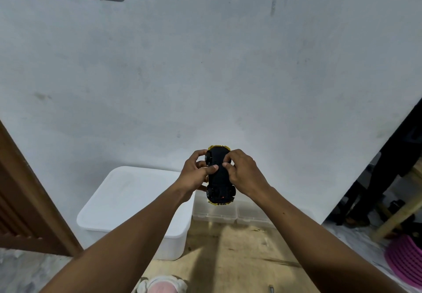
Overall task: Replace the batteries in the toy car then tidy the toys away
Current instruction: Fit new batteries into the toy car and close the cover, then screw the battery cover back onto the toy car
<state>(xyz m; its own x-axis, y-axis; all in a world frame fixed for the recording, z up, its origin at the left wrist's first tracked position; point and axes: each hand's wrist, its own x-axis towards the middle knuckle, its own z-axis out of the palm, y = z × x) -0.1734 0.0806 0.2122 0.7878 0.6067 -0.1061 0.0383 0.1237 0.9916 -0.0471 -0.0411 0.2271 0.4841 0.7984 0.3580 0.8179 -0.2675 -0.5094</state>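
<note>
Head view shows the toy car (pixel 219 176) held upside down in mid-air above the clear bins (pixel 230 215); left hand (pixel 196 174) grips its side, right hand (pixel 244 174) clasps the other, thumbs on the underside; battery step, judging so; next, pry the cover.

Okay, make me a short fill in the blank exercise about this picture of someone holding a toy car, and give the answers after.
1. The black and yellow toy car is held with its ____ facing the camera.
2. The car is gripped by ____ hands, the left hand and right hand.
3. The white plastic lidded bin stands against the ____.

Answers: underside; both; wall
</note>
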